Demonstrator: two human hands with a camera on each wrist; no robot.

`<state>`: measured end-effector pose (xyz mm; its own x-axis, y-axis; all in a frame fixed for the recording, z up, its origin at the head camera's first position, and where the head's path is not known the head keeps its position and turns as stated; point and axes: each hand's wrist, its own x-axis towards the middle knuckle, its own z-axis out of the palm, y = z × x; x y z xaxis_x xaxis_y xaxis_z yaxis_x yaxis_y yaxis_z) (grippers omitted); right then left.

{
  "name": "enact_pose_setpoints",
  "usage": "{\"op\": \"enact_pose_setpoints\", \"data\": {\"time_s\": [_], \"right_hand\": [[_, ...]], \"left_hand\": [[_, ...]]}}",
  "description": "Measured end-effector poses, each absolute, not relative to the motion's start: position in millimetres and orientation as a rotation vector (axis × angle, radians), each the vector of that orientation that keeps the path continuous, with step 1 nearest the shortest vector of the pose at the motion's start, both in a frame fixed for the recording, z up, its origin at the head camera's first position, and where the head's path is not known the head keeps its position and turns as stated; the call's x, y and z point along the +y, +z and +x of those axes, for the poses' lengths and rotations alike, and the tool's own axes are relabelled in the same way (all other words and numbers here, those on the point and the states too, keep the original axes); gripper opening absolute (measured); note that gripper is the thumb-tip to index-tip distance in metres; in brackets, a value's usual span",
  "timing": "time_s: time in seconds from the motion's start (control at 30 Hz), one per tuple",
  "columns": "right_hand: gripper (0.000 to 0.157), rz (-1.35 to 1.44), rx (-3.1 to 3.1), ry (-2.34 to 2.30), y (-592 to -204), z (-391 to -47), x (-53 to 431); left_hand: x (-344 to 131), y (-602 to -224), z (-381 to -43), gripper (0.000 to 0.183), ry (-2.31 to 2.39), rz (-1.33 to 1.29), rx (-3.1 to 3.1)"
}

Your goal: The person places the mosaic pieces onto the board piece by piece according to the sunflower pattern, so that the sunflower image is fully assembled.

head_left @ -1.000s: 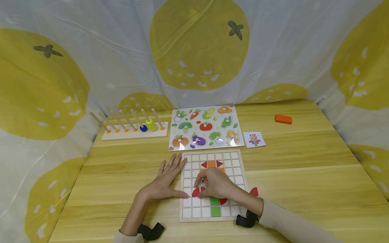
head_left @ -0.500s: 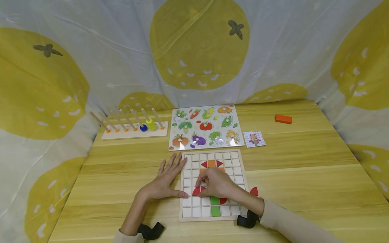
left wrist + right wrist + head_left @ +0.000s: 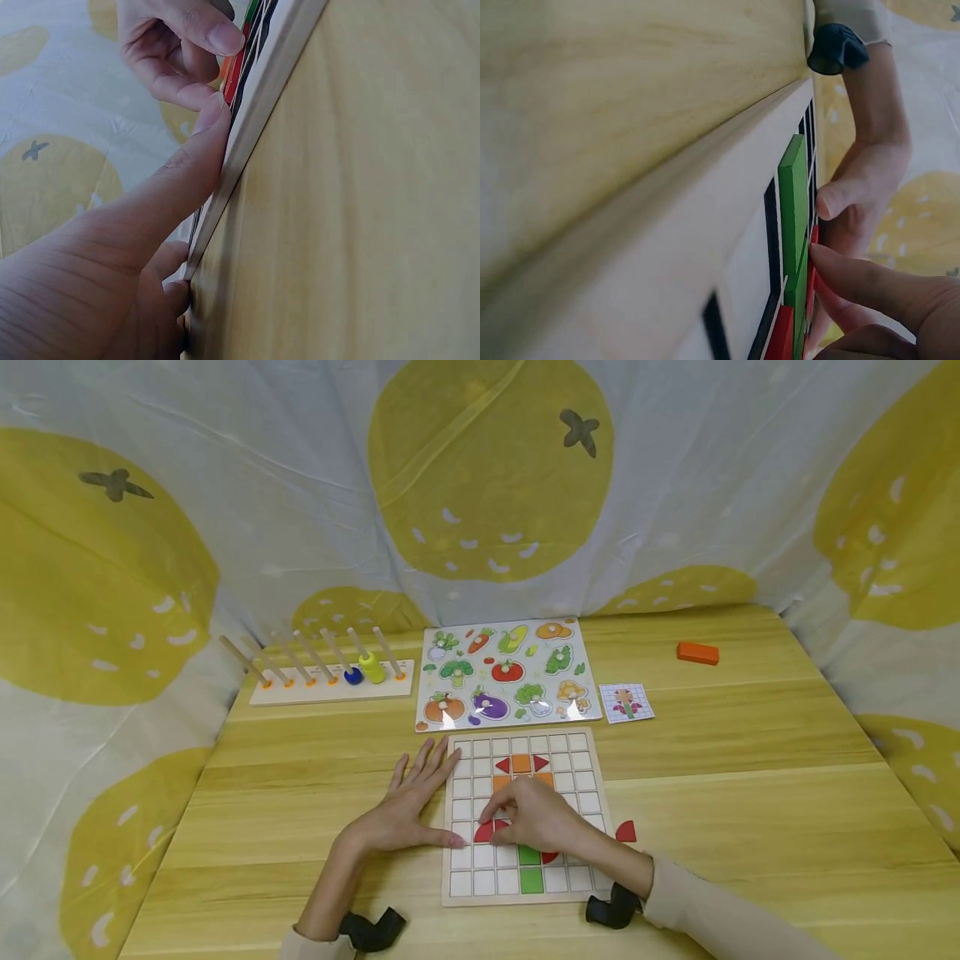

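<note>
A wooden grid board lies in front of me with coloured tiles set in its squares. My left hand rests along its left edge, fingers spread, thumb on the frame. In the left wrist view the left thumb presses the frame's side. My right hand bends over the lower middle, thumb and index finger pinching a red quarter-circle tile. Another red tile touches it, partly hidden by the fingers. Green square tiles sit below, orange squares and red triangles above.
A vegetable peg puzzle lies behind the board, with a pattern card to its right. A peg stand with beads is at back left. A loose red quarter-circle lies right of the board, an orange block farther back.
The pinched red tile has turned and settled against the red tile beside it, closing the gap between them. Both hands have stayed almost in place.
</note>
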<state>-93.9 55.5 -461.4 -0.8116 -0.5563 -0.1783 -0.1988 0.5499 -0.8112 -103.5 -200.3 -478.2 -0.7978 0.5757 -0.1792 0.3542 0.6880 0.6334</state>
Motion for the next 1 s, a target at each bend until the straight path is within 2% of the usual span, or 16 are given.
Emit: {"op": "enact_pose_setpoints", "data": {"time_s": [0.33, 0.53, 0.77, 1.0], "right_hand": [[0.019, -0.535, 2.253, -1.352, -451.9, -101.9, 79.7], [0.020, -0.474, 2.259, -1.357, -441.4, -107.3, 133.3], [0.027, -0.401, 2.290, -1.334, -451.6, -106.1, 207.5], [0.034, -0.388, 2.146, -1.284, -461.8, -98.5, 235.7]], "left_hand": [[-200.2, -478.2, -103.7, 0.123, 0.837, 0.721, 2.532], [-201.2, -479.2, -102.9, 0.123, 0.852, 0.745, 2.535], [-200.8, -479.5, -102.8, 0.123, 0.854, 0.754, 2.536], [-200.3, -479.2, -102.6, 0.123, 0.850, 0.749, 2.537]]}}
